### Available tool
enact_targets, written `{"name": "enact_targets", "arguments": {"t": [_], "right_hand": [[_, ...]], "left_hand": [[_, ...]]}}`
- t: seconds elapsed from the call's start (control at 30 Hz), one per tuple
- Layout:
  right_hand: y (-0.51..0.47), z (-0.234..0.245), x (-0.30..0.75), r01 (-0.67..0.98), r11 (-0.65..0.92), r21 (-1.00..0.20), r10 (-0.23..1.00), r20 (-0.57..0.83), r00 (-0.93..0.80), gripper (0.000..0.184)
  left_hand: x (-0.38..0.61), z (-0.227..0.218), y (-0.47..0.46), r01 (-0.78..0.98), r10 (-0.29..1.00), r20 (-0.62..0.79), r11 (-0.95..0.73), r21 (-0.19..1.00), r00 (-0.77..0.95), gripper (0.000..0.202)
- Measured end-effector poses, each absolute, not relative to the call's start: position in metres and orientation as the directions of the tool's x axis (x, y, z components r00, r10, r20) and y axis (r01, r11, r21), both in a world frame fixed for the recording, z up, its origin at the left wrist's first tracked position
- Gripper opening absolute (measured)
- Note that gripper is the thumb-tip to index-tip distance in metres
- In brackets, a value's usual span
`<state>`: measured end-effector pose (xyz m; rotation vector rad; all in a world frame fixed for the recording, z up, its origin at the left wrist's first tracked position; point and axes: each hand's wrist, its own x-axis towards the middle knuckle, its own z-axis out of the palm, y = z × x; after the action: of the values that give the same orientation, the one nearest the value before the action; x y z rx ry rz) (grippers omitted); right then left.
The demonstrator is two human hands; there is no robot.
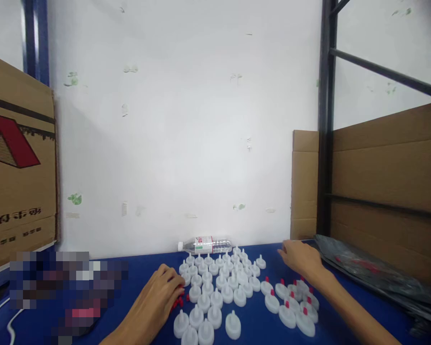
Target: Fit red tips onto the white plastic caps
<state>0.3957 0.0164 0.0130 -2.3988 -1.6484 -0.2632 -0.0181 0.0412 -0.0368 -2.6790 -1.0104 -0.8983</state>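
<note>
Several white plastic caps stand in rows on the blue table. A separate group of white caps with red tips lies to their right. My left hand rests at the left edge of the white caps, fingers curled over small red pieces. My right hand lies palm down beyond the red-tipped group, fingers stretched toward the far caps, holding nothing visible.
A clear water bottle lies on its side against the white wall. Cardboard boxes stand at the left and a cardboard panel at the right behind a dark metal frame. A dark plastic bag lies at right.
</note>
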Motion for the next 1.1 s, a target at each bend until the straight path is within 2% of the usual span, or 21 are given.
{"name": "enact_targets", "arguments": {"t": [0.1,0.23,0.4,0.67,0.87,1.1], "right_hand": [[0.011,0.017,0.406,0.916,-0.398,-0.048,0.896,0.192,0.399,0.03],[0.007,0.015,0.405,0.931,-0.362,-0.045,0.927,0.089,0.364,0.026],[0.006,0.012,0.399,0.947,-0.312,-0.072,0.949,0.016,0.313,0.01],[0.003,0.013,0.404,0.963,-0.265,-0.05,0.963,-0.054,0.263,0.013],[0.009,0.005,0.408,0.974,-0.226,-0.029,0.973,0.05,0.227,0.019],[0.019,0.003,0.4,0.99,-0.123,-0.07,0.934,0.33,0.139,0.035]], "left_hand": [[-0.015,-0.029,0.033,0.642,0.594,0.505,-0.76,0.098,0.626,0.021],[-0.012,-0.024,0.026,0.628,0.594,0.451,-0.773,0.089,0.667,0.023],[-0.011,-0.027,0.025,0.613,0.59,0.442,-0.783,0.106,0.676,0.024],[-0.012,-0.028,0.026,0.598,0.576,0.446,-0.795,0.108,0.685,0.022],[-0.013,-0.033,0.029,0.588,0.563,0.445,-0.803,0.096,0.697,0.019],[-0.016,-0.025,0.029,0.588,0.531,0.504,-0.807,0.055,0.681,0.02]]}}
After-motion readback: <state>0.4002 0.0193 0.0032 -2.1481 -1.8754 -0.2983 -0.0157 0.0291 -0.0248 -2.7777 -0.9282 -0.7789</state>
